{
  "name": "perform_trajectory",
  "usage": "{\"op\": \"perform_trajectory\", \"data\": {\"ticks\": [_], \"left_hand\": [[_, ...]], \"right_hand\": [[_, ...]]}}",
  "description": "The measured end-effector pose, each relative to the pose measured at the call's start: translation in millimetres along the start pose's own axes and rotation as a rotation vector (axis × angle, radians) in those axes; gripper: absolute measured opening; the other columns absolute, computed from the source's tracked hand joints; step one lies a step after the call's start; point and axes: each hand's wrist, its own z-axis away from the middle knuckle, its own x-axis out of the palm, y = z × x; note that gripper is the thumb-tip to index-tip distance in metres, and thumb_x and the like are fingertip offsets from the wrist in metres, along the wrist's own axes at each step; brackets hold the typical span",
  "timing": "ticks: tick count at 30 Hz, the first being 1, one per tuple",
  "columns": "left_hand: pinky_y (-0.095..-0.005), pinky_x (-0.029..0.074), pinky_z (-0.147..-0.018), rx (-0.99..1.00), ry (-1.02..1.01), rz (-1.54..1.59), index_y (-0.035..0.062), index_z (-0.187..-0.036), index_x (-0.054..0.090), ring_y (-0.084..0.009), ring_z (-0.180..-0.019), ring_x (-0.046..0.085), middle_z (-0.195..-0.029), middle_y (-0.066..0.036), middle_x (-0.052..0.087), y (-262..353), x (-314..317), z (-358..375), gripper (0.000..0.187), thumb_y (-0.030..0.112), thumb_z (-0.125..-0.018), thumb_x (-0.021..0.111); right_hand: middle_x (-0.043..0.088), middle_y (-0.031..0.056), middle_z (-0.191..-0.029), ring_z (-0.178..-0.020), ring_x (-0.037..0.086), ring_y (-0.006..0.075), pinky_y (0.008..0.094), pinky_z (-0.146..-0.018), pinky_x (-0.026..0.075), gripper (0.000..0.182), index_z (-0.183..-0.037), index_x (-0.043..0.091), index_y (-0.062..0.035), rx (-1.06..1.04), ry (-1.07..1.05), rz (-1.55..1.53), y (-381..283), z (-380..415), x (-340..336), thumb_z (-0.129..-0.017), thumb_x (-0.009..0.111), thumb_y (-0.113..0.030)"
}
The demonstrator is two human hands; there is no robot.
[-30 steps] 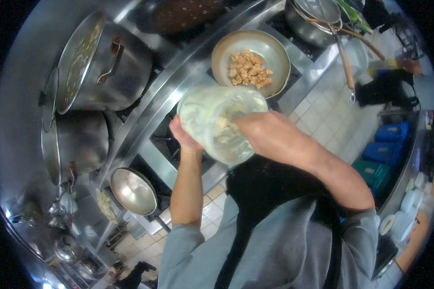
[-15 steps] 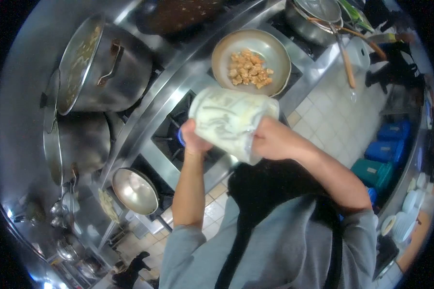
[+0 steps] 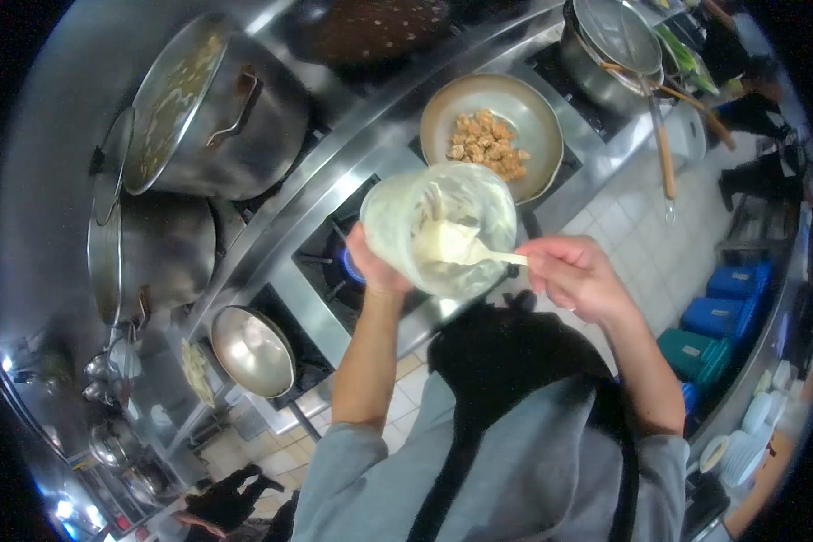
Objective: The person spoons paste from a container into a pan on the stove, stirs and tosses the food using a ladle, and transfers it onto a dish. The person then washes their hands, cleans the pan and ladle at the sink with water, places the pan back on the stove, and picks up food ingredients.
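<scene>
A clear tub (image 3: 393,226) smeared inside with white cream is tilted so that its mouth faces right. My left hand (image 3: 378,264) grips it from the left side and below. Pinched in my right hand (image 3: 569,273) is the handle of a white spatula (image 3: 501,257), whose head sits inside the tub, loaded with cream. Just beyond the tub, browned chunks of food (image 3: 490,144) lie in a wide pan (image 3: 542,117) on the stove. A blue flame (image 3: 352,265) burns on the burner beside my left hand.
Two large pots (image 3: 266,135) stand at the left. An empty pan (image 3: 255,352) rests at the lower left. A strainer (image 3: 619,36) lies on a pot at the upper right. Blue and green bins (image 3: 696,354) and stacked plates (image 3: 745,456) are at the right. People are at the bottom left and upper right.
The tub has turned so its mouth shows. My right hand has drawn back to the right, bringing the spatula handle into view.
</scene>
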Motion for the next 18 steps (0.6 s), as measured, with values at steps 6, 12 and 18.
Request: {"op": "perform_trajectory", "data": {"ticks": [6,12,18], "left_hand": [[-0.0508,0.041,-0.108,-0.083,0.004,0.164,-0.0003,-0.142,0.047,-0.0376,-0.126,0.052,-0.14,-0.02,0.053,-5,-13,-2,0.081,0.06,-0.087,0.047],[-0.0508,0.041,-0.108,-0.125,-0.023,0.252,-0.0004,-0.139,0.051,-0.038,-0.125,0.053,-0.138,-0.02,0.055,-18,-24,6,0.076,0.057,-0.089,0.043],[-0.0527,0.042,-0.107,-0.142,0.025,0.282,0.0001,-0.134,0.056,-0.0383,-0.123,0.055,-0.135,-0.02,0.057,-22,-26,17,0.074,0.058,-0.09,0.041]], "right_hand": [[0.06,0.0013,-0.072,-0.045,0.04,0.0029,0.0197,-0.041,0.028,0.022,-0.115,0.067,-0.0004,-0.009,0.09,-0.016,8,2,-7,-0.101,0.055,-0.012],[0.061,0.0002,-0.074,-0.049,0.041,0.0018,0.0186,-0.043,0.03,0.021,-0.115,0.066,0.0008,-0.148,0.145,0.206,10,4,4,-0.101,0.054,-0.009],[0.06,0.0006,-0.074,-0.048,0.041,0.0015,0.0178,-0.043,0.03,0.022,-0.116,0.066,0.0011,-0.322,0.178,0.262,-7,3,7,-0.101,0.053,-0.008]]}}
